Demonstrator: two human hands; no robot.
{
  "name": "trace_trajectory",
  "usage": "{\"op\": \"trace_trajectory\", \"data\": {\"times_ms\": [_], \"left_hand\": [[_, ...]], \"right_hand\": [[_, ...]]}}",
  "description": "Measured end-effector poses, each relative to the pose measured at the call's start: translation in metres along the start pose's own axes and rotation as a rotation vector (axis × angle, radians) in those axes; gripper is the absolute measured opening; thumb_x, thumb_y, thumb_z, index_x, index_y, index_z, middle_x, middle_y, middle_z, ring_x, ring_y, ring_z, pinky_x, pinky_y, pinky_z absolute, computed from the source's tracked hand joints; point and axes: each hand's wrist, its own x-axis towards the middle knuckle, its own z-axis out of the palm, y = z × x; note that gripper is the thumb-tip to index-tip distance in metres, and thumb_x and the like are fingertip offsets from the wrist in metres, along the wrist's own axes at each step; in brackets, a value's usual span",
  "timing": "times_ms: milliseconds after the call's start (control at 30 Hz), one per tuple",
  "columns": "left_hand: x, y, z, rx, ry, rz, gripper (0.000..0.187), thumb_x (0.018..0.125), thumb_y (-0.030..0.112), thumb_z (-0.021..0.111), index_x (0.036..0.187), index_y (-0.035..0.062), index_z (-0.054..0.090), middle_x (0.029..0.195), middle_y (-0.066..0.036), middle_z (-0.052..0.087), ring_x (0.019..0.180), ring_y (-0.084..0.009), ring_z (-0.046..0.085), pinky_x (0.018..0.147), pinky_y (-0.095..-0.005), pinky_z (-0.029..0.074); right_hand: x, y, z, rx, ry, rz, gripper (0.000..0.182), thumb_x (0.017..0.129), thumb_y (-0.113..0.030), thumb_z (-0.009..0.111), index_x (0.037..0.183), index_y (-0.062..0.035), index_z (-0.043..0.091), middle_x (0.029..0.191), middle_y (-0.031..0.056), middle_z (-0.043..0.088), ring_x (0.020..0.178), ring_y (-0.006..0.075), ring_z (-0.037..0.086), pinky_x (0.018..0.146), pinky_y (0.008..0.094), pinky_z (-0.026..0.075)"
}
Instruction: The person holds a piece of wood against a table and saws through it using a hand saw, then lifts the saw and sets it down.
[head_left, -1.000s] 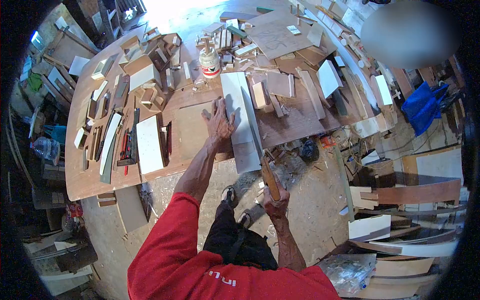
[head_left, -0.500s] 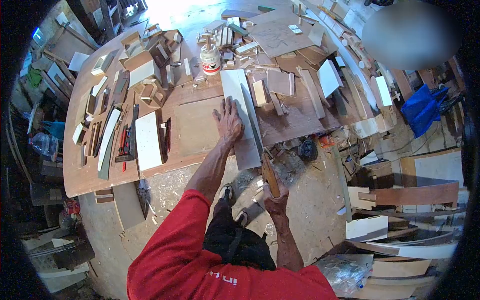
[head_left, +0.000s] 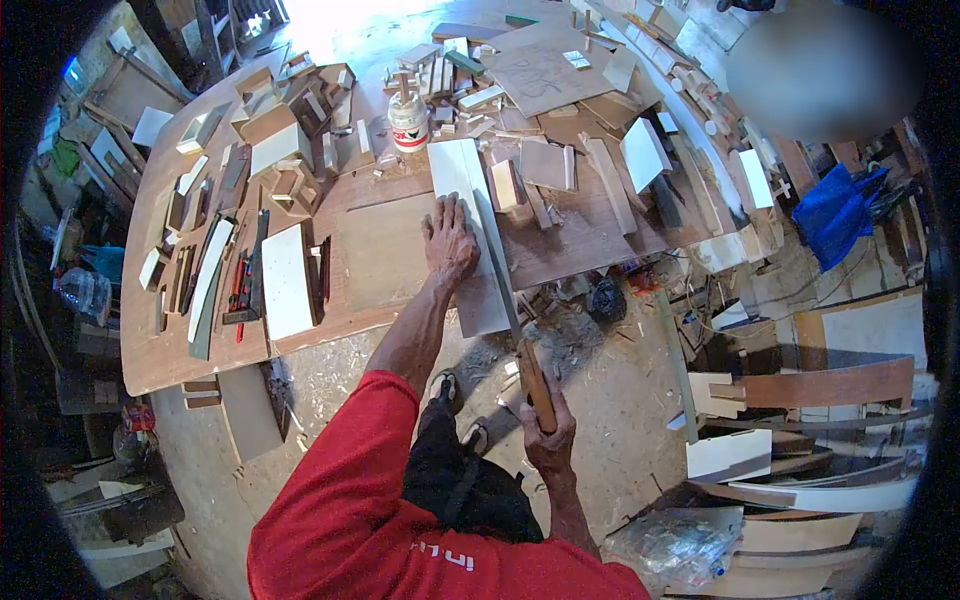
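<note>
My left hand [head_left: 450,243] lies flat with fingers stretched on a long pale board [head_left: 480,308], pressing it to the workbench. The board's near end sticks out past the bench edge. My right hand [head_left: 551,440] is wrapped round the wooden handle of a handsaw [head_left: 537,385]. Its thin blade runs lengthwise along the right part of the board, away from me. A thin flat panel [head_left: 385,255] lies left of my left hand, and a small wood block [head_left: 507,186] sits right of the board.
The workbench [head_left: 350,325] carries a white glue tub [head_left: 408,125], a white panel [head_left: 289,283], hand tools at the left and wood offcuts at the back. Curved boards [head_left: 830,385] are stacked at the right. A blue bag [head_left: 838,215] hangs there. Wood scraps litter the floor.
My right hand has drawn the handsaw back toward my body, so its handle is lower in view. My left hand stays on the board. The whole view has shifted slightly.
</note>
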Motion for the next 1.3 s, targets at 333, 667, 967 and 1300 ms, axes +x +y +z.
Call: {"op": "trace_trajectory", "data": {"times_ms": [333,667,967,1300], "left_hand": [[-0.005,-0.001,-0.008,0.033,0.003,0.025,0.058,0.088,0.02,0.042,0.144,0.0087,0.035,0.155,-0.004,0.025,0.145,-0.0264,0.017,0.115,-0.0521,0.015],[-0.007,0.003,-0.012,0.033,-0.018,0.004,0.058,0.087,0.019,0.042,0.145,0.0096,0.034,0.156,-0.003,0.023,0.145,-0.0264,0.015,0.115,-0.0525,0.014],[-0.005,0.004,-0.017,0.032,-0.067,-0.007,0.063,0.083,0.016,0.046,0.145,0.009,0.034,0.155,-0.003,0.025,0.144,-0.0279,0.016,0.115,-0.0531,0.014],[-0.006,-0.002,-0.003,0.031,0.041,0.016,0.078,0.075,0.016,0.055,0.148,0.0136,0.028,0.156,-0.001,0.022,0.145,-0.0279,0.016,0.114,-0.0535,0.019]], "right_hand": [[0.036,-0.005,0.012,-0.031,0.07,-0.065,0.04,0.086,-0.01,0.059,0.123,0.0037,0.056,0.095,0.0189,0.067,0.079,0.0244,0.068,0.07,0.0325,0.052],[0.016,-0.018,-0.003,-0.014,0.021,0.05,0.042,0.085,-0.003,0.056,0.126,0.0059,0.053,0.106,0.0224,0.066,0.095,0.0258,0.066,0.083,0.0331,0.051],[0.027,-0.012,0.004,-0.099,0.024,0.003,0.04,0.084,-0.008,0.056,0.122,0.0047,0.055,0.097,0.0219,0.066,0.087,0.0271,0.068,0.077,0.0354,0.052],[0.042,-0.001,0.007,-0.109,0.019,-0.115,0.046,0.084,-0.008,0.055,0.129,0.0039,0.052,0.088,0.0217,0.066,0.069,0.0214,0.066,0.064,0.0347,0.052]]}}
